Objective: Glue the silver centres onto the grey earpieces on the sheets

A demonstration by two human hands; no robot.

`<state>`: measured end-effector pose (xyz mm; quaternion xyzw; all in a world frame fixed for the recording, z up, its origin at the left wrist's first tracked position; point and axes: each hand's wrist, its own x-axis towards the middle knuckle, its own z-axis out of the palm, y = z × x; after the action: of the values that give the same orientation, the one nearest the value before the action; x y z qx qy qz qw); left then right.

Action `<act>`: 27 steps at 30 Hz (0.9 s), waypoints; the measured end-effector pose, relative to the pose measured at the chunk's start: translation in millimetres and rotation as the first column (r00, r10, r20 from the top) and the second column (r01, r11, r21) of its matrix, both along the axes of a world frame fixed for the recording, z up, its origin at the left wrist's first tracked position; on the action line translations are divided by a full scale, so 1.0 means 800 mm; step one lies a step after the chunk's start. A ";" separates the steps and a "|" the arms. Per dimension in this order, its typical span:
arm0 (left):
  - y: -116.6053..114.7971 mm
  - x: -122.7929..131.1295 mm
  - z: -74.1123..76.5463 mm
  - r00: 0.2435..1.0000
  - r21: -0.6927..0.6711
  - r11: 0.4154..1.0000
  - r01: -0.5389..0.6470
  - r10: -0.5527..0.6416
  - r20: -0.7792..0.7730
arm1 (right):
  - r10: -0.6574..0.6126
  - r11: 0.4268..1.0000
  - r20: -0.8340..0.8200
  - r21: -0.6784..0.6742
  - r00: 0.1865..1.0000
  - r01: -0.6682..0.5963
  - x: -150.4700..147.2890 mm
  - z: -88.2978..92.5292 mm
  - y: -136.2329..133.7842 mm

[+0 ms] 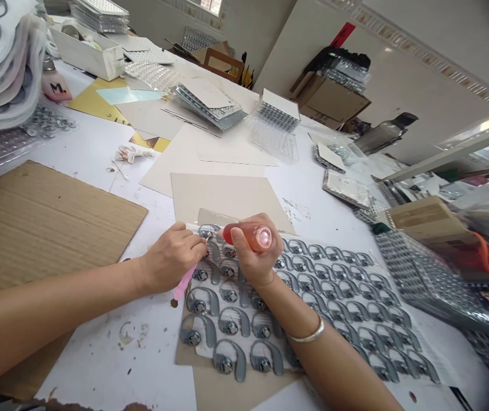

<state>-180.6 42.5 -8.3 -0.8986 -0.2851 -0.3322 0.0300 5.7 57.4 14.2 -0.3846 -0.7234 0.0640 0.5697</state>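
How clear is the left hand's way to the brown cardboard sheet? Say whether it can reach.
Likely yes: nothing visible stands between the left hand and the brown cardboard sheet, though the pink tool in that hand could hinder grasping.

1. Nine o'clock: a brown cardboard sheet (51,222) lies flat on the white table (99,354).
2. Between nine and ten: a crumpled tissue (129,153).
3. Ten o'clock: a white box (84,57), with a small bottle (57,85) marked "M." near it.
4. Between one and two: a cardboard box (328,103).
5. Two o'clock: a grey flask (379,137) with a black lid (405,119).
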 end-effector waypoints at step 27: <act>0.016 -0.011 -0.003 0.960 -0.276 0.957 0.083 -0.002 0.281 | 0.055 0.991 0.109 0.113 0.993 -0.067 0.005 -0.003 -0.004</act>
<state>-189.8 55.5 -10.5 -0.8439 -0.3120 -0.4109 -0.1474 9.4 54.3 12.1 -0.3313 -0.7665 0.0185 0.5499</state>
